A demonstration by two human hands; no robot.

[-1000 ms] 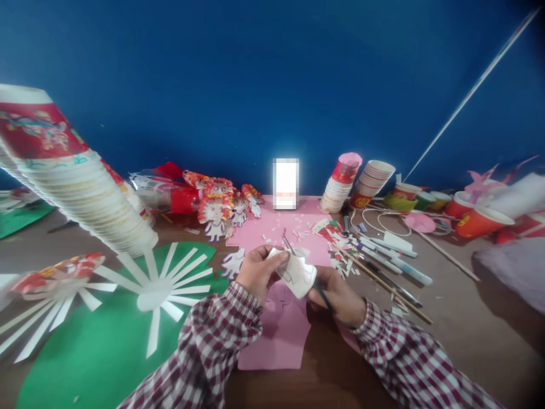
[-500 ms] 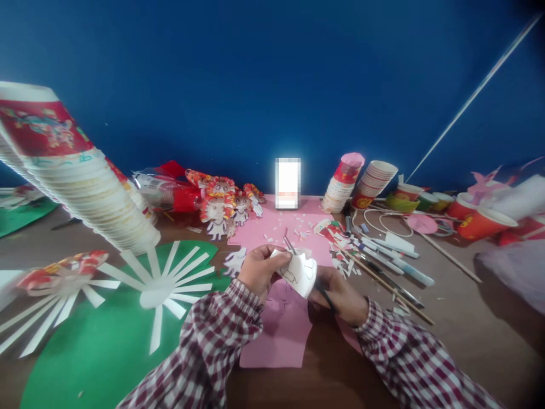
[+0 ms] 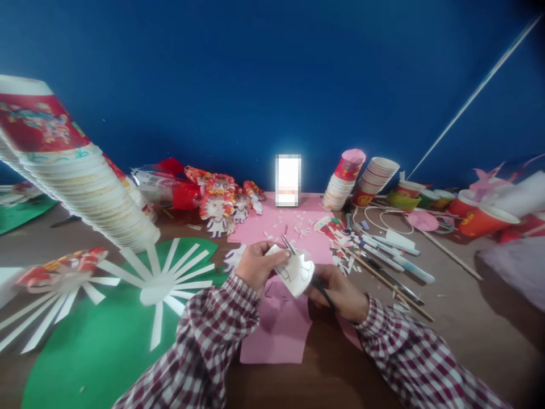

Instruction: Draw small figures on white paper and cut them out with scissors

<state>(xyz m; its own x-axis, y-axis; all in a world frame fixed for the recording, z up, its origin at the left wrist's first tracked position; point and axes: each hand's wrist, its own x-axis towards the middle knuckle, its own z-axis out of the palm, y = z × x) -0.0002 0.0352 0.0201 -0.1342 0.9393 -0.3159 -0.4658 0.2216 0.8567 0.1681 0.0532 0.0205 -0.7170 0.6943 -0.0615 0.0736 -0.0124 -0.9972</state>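
Note:
My left hand (image 3: 260, 262) pinches a white piece of paper (image 3: 295, 275) with dark drawn outlines, its thumb on top. My right hand (image 3: 336, 289) is closed around the dark handles of a pair of scissors (image 3: 324, 294). The scissor blades pass behind the paper and their tips show above its upper edge. Under the hands lies pink paper (image 3: 276, 341) with drawn lines on it. Just left of my left hand is a white paper cutout (image 3: 234, 258), partly covered by the hand.
Tall stacked paper cups (image 3: 85, 176) lean at the left, above green paper (image 3: 97, 341) with a white-stripped cut cup (image 3: 155, 291). Painted paper figures (image 3: 218, 210) stand at the back. Pens (image 3: 385, 253), paper scraps (image 3: 347, 255) and orange cups (image 3: 487, 218) are at the right.
The white paper has tilted and turned slightly between my hands. Both hands keep their grip and have barely shifted; the whole view moved a little.

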